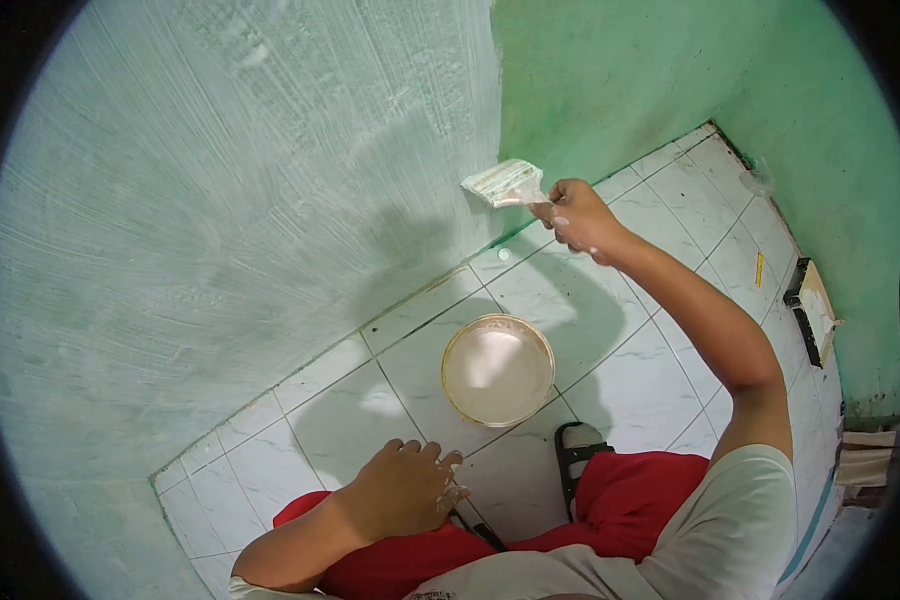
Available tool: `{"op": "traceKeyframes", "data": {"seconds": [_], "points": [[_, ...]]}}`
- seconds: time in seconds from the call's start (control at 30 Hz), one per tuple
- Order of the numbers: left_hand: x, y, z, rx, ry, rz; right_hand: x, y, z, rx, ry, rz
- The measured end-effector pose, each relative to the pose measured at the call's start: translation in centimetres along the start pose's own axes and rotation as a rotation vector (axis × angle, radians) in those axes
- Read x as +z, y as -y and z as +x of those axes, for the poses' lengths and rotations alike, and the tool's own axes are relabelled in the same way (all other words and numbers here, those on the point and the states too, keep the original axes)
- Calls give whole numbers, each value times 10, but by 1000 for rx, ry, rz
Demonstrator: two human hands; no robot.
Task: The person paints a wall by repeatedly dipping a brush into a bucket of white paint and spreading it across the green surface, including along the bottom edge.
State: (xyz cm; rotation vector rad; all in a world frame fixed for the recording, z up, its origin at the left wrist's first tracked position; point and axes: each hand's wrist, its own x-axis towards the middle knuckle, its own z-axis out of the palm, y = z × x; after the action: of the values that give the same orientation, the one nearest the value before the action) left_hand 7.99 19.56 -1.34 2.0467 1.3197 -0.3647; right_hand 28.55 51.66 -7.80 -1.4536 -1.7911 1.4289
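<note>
My right hand (580, 220) is closed around the handle of a wide paintbrush (507, 184), arm stretched forward. White paint coats the brush's bristles, which are at the wall where the whitish coat meets the green. Low on the left, my left hand (402, 486) hangs over my red-clad leg with loosely bent fingers, paint spots on them and no object visible in it. Between my hands, a round bucket (450, 390) of whitish paint stands on the tiled floor (640, 375). The wall's painted part (270, 150) is streaky white; green wall (610, 80) shows to its right.
By the right-hand wall lies a black-edged tray or board (810, 312) with whitish material on it. A small yellow strip (759, 269) is on the tiles nearby. My sandalled foot (579, 452) is just right of the bucket. Stacked light items (865, 460) sit at the far right.
</note>
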Motion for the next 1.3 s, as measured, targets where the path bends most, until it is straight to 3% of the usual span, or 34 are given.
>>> {"op": "traceKeyframes", "data": {"seconds": [0.07, 0.13, 0.33, 0.53, 1.03, 1.23, 1.3], "points": [[0, 1, -2, -17, 14, -12, 2, -10, -14, -13, -43, 35], [5, 2, -4, 19, -100, 19, 11, -38, -14, -20, -21, 88], [-4, -4, 0, -60, -14, -54, 66, -141, 24, 116, -53, -40], [-6, 5, 8, -49, 32, -43, 114, -149, 57, 355, 34, -86], [0, 23, 2, 11, 23, -59, 156, -145, 89, 362, 15, 16], [0, 21, 1, 23, -11, -65, 131, -156, 79, 218, -60, -67], [1, 20, 1, 23, -14, -67, 112, -143, 59, 252, -20, 4]]}}
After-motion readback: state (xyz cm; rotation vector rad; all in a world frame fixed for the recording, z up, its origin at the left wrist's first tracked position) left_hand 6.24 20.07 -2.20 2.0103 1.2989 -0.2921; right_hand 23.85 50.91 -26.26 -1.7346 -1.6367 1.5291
